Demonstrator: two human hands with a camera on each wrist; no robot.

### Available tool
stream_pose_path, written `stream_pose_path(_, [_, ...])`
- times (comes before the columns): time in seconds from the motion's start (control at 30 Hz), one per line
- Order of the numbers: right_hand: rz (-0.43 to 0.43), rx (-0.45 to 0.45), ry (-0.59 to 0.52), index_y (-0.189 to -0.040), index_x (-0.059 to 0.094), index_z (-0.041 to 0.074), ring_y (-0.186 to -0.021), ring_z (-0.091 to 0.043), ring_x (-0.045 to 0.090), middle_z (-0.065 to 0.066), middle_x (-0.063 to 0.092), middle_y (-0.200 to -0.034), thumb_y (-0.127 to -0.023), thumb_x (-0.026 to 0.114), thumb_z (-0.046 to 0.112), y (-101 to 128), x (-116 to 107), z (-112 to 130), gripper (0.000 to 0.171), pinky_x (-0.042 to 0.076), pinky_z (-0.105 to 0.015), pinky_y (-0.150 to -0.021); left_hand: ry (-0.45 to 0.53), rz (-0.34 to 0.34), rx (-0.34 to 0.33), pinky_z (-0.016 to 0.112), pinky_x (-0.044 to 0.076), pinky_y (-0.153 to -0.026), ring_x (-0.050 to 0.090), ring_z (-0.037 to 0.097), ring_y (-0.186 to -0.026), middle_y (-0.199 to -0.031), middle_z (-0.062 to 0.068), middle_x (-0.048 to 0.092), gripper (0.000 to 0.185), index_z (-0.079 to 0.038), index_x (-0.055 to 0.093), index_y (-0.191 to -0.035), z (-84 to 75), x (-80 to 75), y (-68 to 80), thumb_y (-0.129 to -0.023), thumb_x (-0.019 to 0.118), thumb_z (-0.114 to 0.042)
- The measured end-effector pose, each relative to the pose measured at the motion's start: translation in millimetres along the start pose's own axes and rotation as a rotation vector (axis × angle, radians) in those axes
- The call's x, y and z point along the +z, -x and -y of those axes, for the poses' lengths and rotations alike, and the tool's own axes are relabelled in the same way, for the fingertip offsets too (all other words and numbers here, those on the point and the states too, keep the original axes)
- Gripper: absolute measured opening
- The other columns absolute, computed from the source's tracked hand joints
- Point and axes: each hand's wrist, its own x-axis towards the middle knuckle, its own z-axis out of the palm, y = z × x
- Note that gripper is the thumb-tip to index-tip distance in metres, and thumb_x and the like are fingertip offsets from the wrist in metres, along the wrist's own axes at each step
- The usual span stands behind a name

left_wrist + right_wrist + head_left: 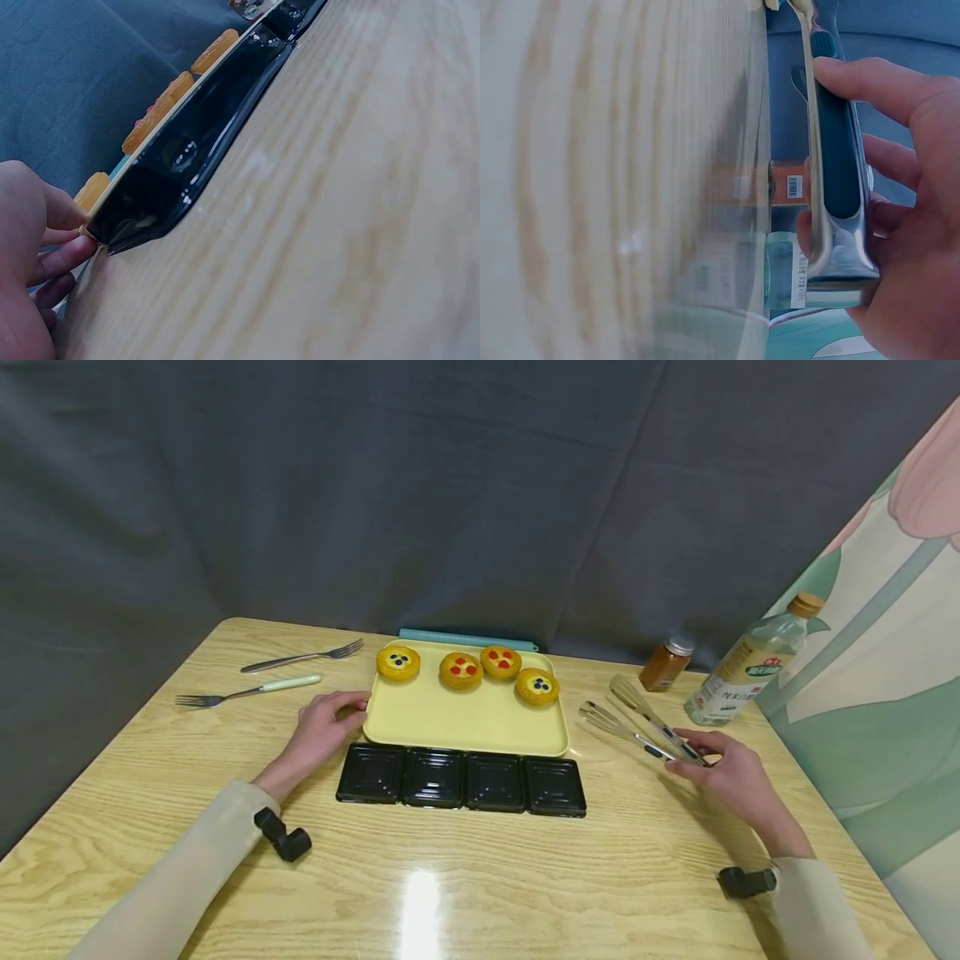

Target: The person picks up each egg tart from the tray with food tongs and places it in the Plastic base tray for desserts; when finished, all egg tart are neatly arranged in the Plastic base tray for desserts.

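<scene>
My left hand (324,731) pinches the left edge of a yellow tray (465,722) between thumb and fingers; the left wrist view shows the fingertips at its corner. On the tray sit several egg tarts, such as one with red pieces (461,671) and one with blue dots (537,687). My right hand (727,781) grips metal tongs (836,150) by their handle with dark green insets, the thumb along one side. The tongs' slotted heads stand apart and point left toward the tray, close over the table. Along the tray's front edge lies a row of black square dishes (435,777).
Two forks lie on the left, one all metal (300,658) and one with a pale green handle (288,683). At the back right stand a small brown jar (663,668) and a clear bottle (746,672). A teal bar (468,639) lies behind the tray, against the dark curtain (420,510).
</scene>
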Motion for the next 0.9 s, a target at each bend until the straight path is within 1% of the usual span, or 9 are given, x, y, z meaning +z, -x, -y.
stream_pose_path(0.2, [-0.054, -0.022, -0.014, -0.134, 0.066, 0.004, -0.101, -0.031, 0.057, -0.02, 0.065, -0.116, -0.086, 0.082, 0.031, 1, -3, 5, 0.057, 0.045, -0.026, -0.064, 0.002, -0.002, 0.005, 0.061, 0.021, -0.1, 0.047, 0.042, -0.128, -0.122, 0.019, 0.067, 0.04, 0.004, 0.061, -0.134, -1.1, -0.2, -0.5, -0.097, 0.063, -0.01])
stream_pose_path(0.33, [-0.071, -0.038, -0.022, -0.133, 0.067, 0.005, -0.1, -0.031, 0.057, -0.021, 0.066, -0.117, -0.087, 0.082, 0.031, 0, -5, 10, 0.055, 0.046, -0.026, -0.063, -0.001, -0.002, 0.007, 0.061, 0.021, -0.101, 0.047, 0.042, -0.128, -0.123, 0.019, 0.067, 0.04, 0.003, 0.062, -0.134, -1.5, -1.3, -0.5, -0.097, 0.063, -0.01])
stream_pose_path(0.53, [-0.096, -0.074, 0.001, -0.131, 0.068, 0.006, -0.096, -0.029, 0.057, -0.014, 0.064, -0.109, -0.084, 0.084, 0.027, -2, -7, 26, 0.054, 0.045, -0.027, -0.063, 0.003, 0.004, 0.014, 0.063, 0.02, -0.104, 0.047, 0.041, -0.13, -0.124, 0.019, 0.067, 0.04, 0.003, 0.062, -0.135, -1.5, -3.1, 0.3, -0.097, 0.064, -0.011])
stream_pose_path(0.63, [-0.092, -0.094, -0.016, -0.132, 0.068, 0.007, -0.094, -0.026, 0.055, -0.013, 0.063, -0.106, -0.084, 0.084, 0.023, -4, -5, 34, 0.054, 0.043, -0.027, -0.063, 0.006, 0.007, 0.013, 0.064, 0.019, -0.105, 0.047, 0.041, -0.13, -0.123, 0.019, 0.067, 0.04, 0.003, 0.061, -0.135, -1.3, -3.2, 0.7, -0.097, 0.063, -0.011])
stream_pose_path(0.73, [-0.083, -0.113, -0.025, -0.133, 0.067, 0.007, -0.093, -0.025, 0.053, -0.014, 0.063, -0.107, -0.084, 0.083, 0.023, -6, -3, 41, 0.054, 0.042, -0.028, -0.064, 0.007, 0.009, 0.013, 0.064, 0.019, -0.106, 0.047, 0.041, -0.13, -0.123, 0.019, 0.067, 0.041, 0.003, 0.061, -0.135, -2.0, -2.8, 1.1, -0.097, 0.063, -0.011])
stream_pose_path(0.83, [-0.074, -0.127, -0.024, -0.134, 0.067, 0.007, -0.092, -0.024, 0.052, -0.015, 0.063, -0.107, -0.085, 0.083, 0.023, -8, -1, 48, 0.054, 0.042, -0.029, -0.065, 0.008, 0.008, 0.01, 0.064, 0.018, -0.107, 0.047, 0.041, -0.13, -0.123, 0.019, 0.067, 0.04, 0.003, 0.061, -0.135, -1.8, -2.2, 1.2, -0.097, 0.064, -0.011])
stream_pose_path(0.9, [-0.069, -0.135, -0.022, -0.133, 0.067, 0.006, -0.091, -0.024, 0.052, -0.015, 0.062, -0.104, -0.085, 0.083, 0.022, -10, 1, 51, 0.053, 0.042, -0.03, -0.065, 0.007, 0.008, 0.008, 0.064, 0.018, -0.106, 0.046, 0.042, -0.131, -0.123, 0.019, 0.067, 0.04, 0.003, 0.062, -0.135, -1.8, -1.5, 1.1, -0.097, 0.064, -0.011])
